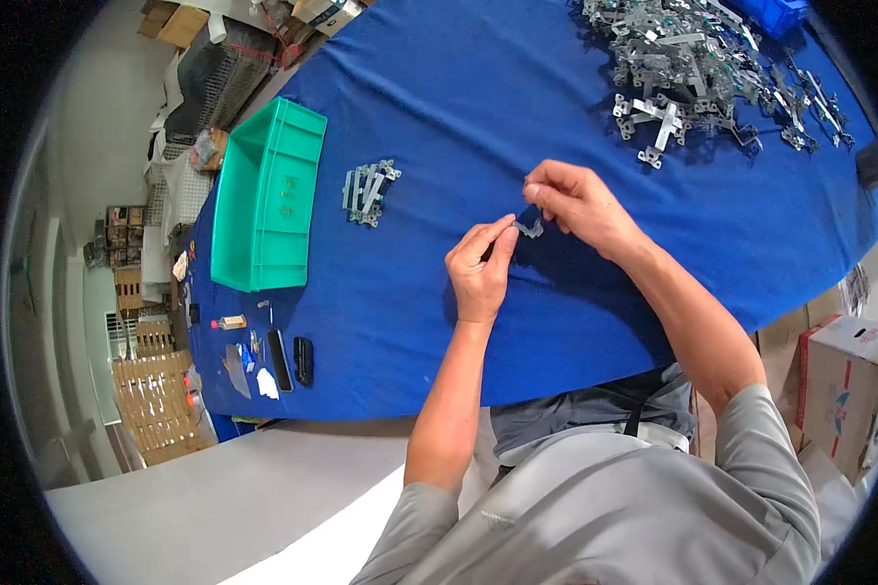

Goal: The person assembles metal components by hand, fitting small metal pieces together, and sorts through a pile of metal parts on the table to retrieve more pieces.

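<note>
Between my two hands, above the blue cloth, is a small metal bracket. My left hand pinches its left end between thumb and fingertips. Fingers of my right hand are closed at the bracket's upper right side, partly hiding it. To the left lies a small group of similar metal brackets, set side by side. A large heap of metal brackets covers the far right of the table, with a cross-shaped one at its near edge.
A green plastic bin stands left on the blue-covered table. Near the left edge lie a phone, a black case and a small bottle. A blue bin sits at the far right corner; a carton stands at right.
</note>
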Tool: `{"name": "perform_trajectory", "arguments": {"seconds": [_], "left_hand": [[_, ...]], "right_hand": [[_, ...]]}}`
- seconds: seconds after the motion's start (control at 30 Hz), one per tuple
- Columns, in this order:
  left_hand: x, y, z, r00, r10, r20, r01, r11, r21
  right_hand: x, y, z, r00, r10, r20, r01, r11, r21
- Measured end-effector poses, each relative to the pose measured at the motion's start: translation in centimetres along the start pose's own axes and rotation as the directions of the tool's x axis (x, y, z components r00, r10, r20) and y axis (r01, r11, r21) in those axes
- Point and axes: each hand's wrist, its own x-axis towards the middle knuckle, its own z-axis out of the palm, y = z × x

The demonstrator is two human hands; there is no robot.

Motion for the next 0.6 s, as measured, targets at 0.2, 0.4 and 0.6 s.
{"name": "perform_trajectory", "arguments": {"seconds": [0.2, 0.4, 0.6], "left_hand": [[-0.1, -0.3, 0.1, 0.948, -0.305, -0.095, 0.263, 0.913, -0.313], [0.0, -0.6, 0.0, 0.941, -0.329, -0.077, 0.281, 0.888, -0.364], [-0.1, -0.6, -0.1, 0.944, -0.326, -0.055, 0.284, 0.885, -0.370]], "right_hand": [[-0.4, 0.0, 0.0, 0.995, 0.085, 0.050, -0.081, 0.993, -0.092], [-0.7, -0.2, 0.2, 0.993, -0.014, 0.118, 0.048, 0.956, -0.289], [-0.7, 0.2, 0.4, 0.989, -0.091, 0.116, 0.129, 0.915, -0.382]]}}
